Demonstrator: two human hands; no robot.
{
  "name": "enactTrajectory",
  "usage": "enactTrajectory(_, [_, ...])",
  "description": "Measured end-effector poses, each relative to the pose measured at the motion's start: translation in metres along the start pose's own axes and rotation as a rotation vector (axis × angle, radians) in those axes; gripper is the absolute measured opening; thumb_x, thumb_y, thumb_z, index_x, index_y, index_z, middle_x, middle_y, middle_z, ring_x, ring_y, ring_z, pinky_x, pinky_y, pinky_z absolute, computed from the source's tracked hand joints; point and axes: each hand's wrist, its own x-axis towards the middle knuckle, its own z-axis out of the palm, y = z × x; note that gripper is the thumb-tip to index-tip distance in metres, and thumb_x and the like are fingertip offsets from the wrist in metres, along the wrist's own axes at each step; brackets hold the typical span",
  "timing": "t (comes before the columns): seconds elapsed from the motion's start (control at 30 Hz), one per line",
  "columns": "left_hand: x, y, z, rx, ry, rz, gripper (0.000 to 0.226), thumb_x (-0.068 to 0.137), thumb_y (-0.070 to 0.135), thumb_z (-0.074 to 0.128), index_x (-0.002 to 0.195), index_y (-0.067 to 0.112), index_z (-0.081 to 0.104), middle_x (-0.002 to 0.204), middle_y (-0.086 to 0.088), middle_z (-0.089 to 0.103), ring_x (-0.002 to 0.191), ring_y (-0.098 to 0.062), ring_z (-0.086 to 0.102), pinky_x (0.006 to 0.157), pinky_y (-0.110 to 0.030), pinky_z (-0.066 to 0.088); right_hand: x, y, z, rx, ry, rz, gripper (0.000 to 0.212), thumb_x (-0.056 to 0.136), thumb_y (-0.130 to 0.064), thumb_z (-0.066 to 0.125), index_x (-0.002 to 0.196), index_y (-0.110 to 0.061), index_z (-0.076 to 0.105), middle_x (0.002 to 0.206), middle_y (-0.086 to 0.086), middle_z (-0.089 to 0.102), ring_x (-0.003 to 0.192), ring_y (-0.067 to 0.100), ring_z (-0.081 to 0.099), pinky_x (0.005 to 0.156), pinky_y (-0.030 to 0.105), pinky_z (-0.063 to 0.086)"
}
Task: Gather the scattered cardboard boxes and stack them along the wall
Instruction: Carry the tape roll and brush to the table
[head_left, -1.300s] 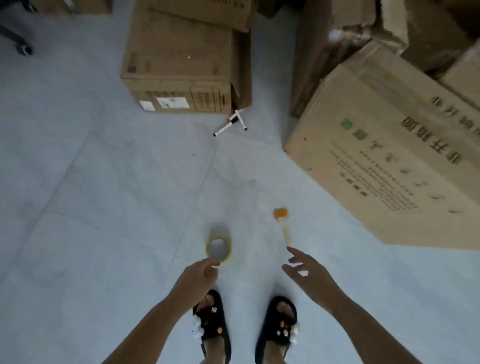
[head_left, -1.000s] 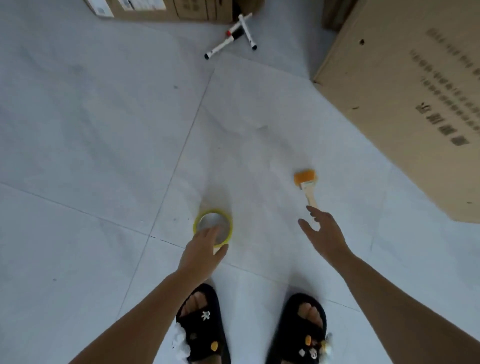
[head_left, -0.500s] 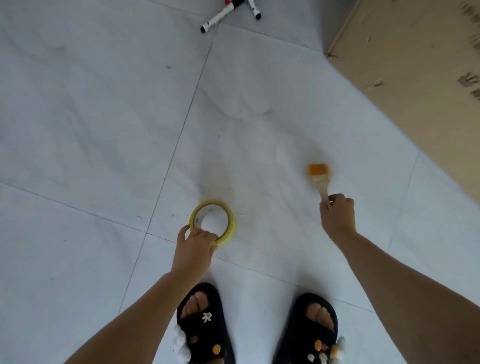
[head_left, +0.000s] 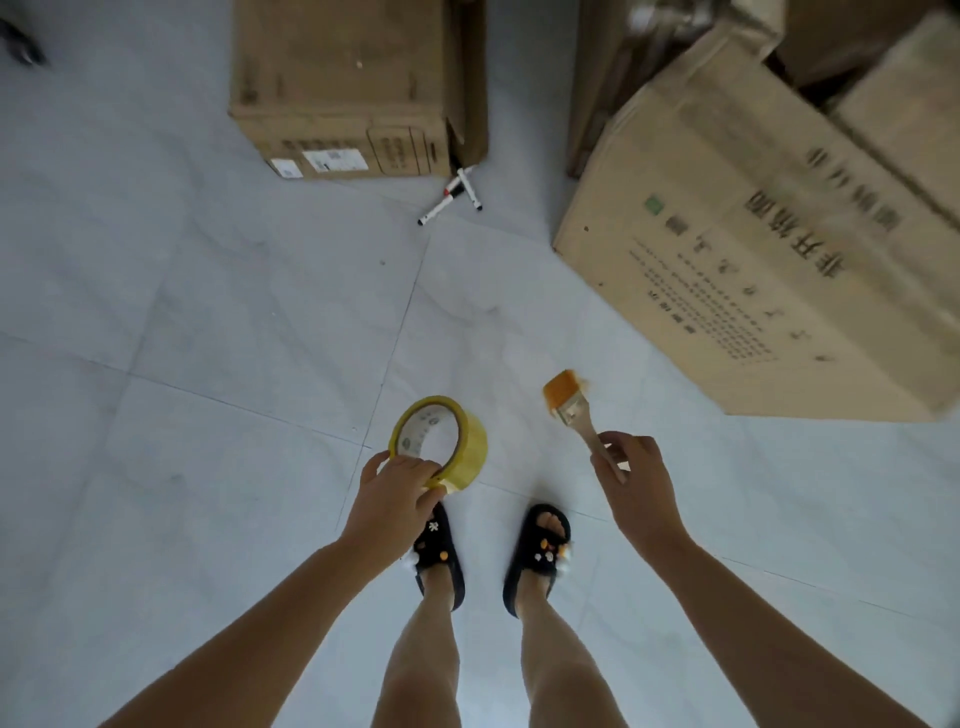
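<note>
A large printed cardboard box (head_left: 769, 249) lies tilted on the floor at the right. A smaller labelled cardboard box (head_left: 343, 88) stands at the top centre, and more boxes (head_left: 883, 67) crowd the top right corner. My left hand (head_left: 392, 493) grips a yellow tape roll (head_left: 465, 444), lifted off the floor. My right hand (head_left: 631, 478) holds a small brush (head_left: 569, 405) by its wooden handle, orange bristles pointing up and left.
Two white markers (head_left: 454, 196) lie crossed on the grey tiled floor (head_left: 208, 338) just in front of the smaller box. My feet in black sandals (head_left: 491, 551) stand below the hands. A dark object (head_left: 21, 47) shows at the top left edge.
Both hands closed on the tape roll and the brush on the floor and lifted them. The view rose, bringing the boxes back into sight.
</note>
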Motion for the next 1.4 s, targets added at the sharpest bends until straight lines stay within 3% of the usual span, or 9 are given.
enactTrajectory(0.23, [-0.112,0.094,-0.13,-0.141,0.086,0.097,0.006,0.082,0.028,0.059,0.083,0.024,0.063,0.074,0.014,0.056,0.073,-0.016,0.052,0.084,-0.043,0.046,-0.137,-0.072,-0.108,0.191,0.082,0.023,0.015,0.091,-0.017,0.059,0.105,-0.02,0.061,0.104,-0.001,0.054,0.082,-0.004,0.057,0.066,0.008,0.043])
enactTrajectory(0.33, [-0.153,0.121,-0.157,-0.226,0.06,0.099,0.003,0.088,0.023,0.065,0.089,0.023,0.062,0.081,0.021,0.055,0.08,-0.009,0.054,0.082,-0.022,0.044,-0.188,-0.084,-0.129,0.293,0.13,0.048,0.014,0.091,-0.019,0.059,0.095,-0.032,0.058,0.1,-0.006,0.055,0.086,-0.014,0.053,0.065,0.004,0.043])
enactTrajectory(0.4, [-0.18,0.134,-0.172,-0.261,0.061,0.077,0.018,0.086,0.016,0.066,0.09,0.03,0.056,0.086,0.026,0.052,0.082,0.003,0.054,0.073,-0.005,0.04,-0.22,-0.089,-0.137,0.362,0.168,0.074,0.02,0.091,-0.02,0.059,0.09,-0.04,0.054,0.099,-0.009,0.055,0.086,-0.015,0.053,0.066,0.005,0.044])
enactTrajectory(0.5, [-0.209,0.145,-0.186,-0.285,0.082,0.084,0.033,0.085,0.014,0.065,0.087,0.042,0.048,0.087,0.024,0.054,0.081,0.011,0.054,0.066,-0.002,0.038,-0.264,-0.093,-0.137,0.466,0.258,0.118,0.022,0.091,-0.017,0.059,0.091,-0.039,0.054,0.1,-0.008,0.057,0.087,-0.015,0.054,0.069,0.007,0.047])
enactTrajectory(0.63, [-0.225,0.145,-0.193,-0.304,0.112,0.161,0.038,0.085,0.012,0.066,0.081,0.045,0.048,0.08,0.02,0.057,0.079,0.008,0.056,0.061,-0.006,0.038,-0.317,-0.1,-0.115,0.598,0.411,0.217,0.021,0.09,-0.017,0.06,0.09,-0.037,0.057,0.1,-0.003,0.059,0.085,-0.006,0.059,0.076,0.021,0.049])
enactTrajectory(0.9, [-0.233,0.126,-0.207,-0.209,-0.017,0.488,0.024,0.082,0.006,0.068,0.081,0.027,0.057,0.066,0.012,0.054,0.067,0.011,0.055,0.058,-0.004,0.039,-0.404,-0.117,-0.048,0.807,0.767,0.366,0.014,0.089,-0.02,0.061,0.09,-0.034,0.062,0.098,-0.006,0.061,0.084,0.001,0.061,0.068,0.017,0.049])
enactTrajectory(1.03, [-0.244,0.133,-0.196,-0.172,-0.144,0.587,0.02,0.082,0.008,0.068,0.084,0.026,0.06,0.077,0.01,0.06,0.08,0.014,0.054,0.062,-0.003,0.038,-0.445,-0.107,-0.024,0.876,0.943,0.442,0.02,0.089,-0.013,0.061,0.09,-0.033,0.062,0.097,-0.001,0.059,0.086,0.005,0.061,0.078,0.031,0.052])
enactTrajectory(1.2, [-0.264,0.16,-0.167,-0.065,-0.282,0.772,0.015,0.082,0.009,0.069,0.086,0.023,0.064,0.079,0.011,0.062,0.079,0.014,0.055,0.061,-0.002,0.038,-0.494,-0.08,-0.007,0.958,1.15,0.545,0.018,0.089,-0.012,0.061,0.093,-0.03,0.063,0.098,-0.002,0.059,0.089,-0.001,0.058,0.076,0.031,0.051])
enactTrajectory(1.4, [-0.311,0.223,-0.098,-0.034,-0.41,0.928,0.024,0.074,0.046,0.058,0.085,0.026,0.064,0.081,0.016,0.063,0.077,0.006,0.057,0.058,-0.007,0.039,-0.57,-0.021,-0.001,1.015,1.342,0.647,0.018,0.088,-0.009,0.062,0.093,-0.027,0.063,0.095,0.001,0.057,0.086,-0.003,0.057,0.062,0.019,0.047])
